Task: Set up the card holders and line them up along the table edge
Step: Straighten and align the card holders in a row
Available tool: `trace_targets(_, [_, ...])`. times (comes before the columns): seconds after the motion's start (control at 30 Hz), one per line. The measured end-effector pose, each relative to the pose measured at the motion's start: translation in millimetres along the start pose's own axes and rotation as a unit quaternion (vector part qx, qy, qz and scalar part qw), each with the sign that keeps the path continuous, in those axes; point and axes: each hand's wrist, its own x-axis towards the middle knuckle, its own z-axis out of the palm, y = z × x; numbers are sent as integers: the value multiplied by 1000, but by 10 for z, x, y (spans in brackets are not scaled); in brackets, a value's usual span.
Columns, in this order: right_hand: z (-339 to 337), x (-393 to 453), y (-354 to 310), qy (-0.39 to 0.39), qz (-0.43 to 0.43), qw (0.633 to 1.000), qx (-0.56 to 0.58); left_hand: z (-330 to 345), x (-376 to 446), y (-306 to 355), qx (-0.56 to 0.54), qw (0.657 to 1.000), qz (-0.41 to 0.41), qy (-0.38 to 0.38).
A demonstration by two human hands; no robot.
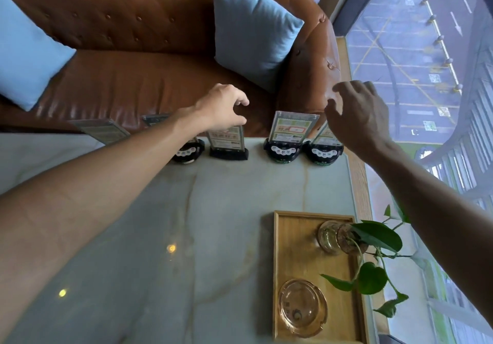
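Observation:
Several card holders stand in a row along the far edge of the marble table (186, 237). Each is a clear upright card in a black base. One holder (102, 130) stands at the far left, and my forearm partly hides the one beside it (186, 153). My left hand (222, 106) hovers at the top of a flat-based holder (226, 142), fingers curled and apart, gripping nothing. A round-based holder (289, 130) stands free to its right. My right hand (357, 115) is spread open over the rightmost holder (324, 151), hiding the top of its card.
A wooden tray (296, 239) at the near right carries a glass vase (329, 237) with a green plant and an amber glass ashtray (302, 307). A brown leather sofa (133, 77) with blue cushions lies beyond the table. A window runs along the right.

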Motion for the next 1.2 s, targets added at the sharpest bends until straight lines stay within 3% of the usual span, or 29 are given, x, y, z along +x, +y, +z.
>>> trace_targets(0.07, [19,67,-315,9,-31,998,54,-44,-103,-137,21,1000,-12,12])
trace_targets(0.17, [95,87,-802,-42,-59,988,140,-12,-243,-261,31,999,-37,-1])
trace_targets(0.3, [214,68,-1214,-92,-73,983,141,110,-344,-323,-14,996,-76,-42])
trace_targets(0.47, [260,133,-1324,-150,-71,975,148,259,-415,-336,-45,994,-91,48])
trace_targets(0.8, [431,196,-1473,-336,-161,922,102,387,-510,-467,-42,997,5,71])
trace_targets(1.03, [613,212,-1427,-295,-184,935,71,328,-503,-575,-56,996,-27,57])
trace_targets(1.2, [631,302,-1249,-274,-153,948,60,275,-311,-465,-53,995,-13,81])
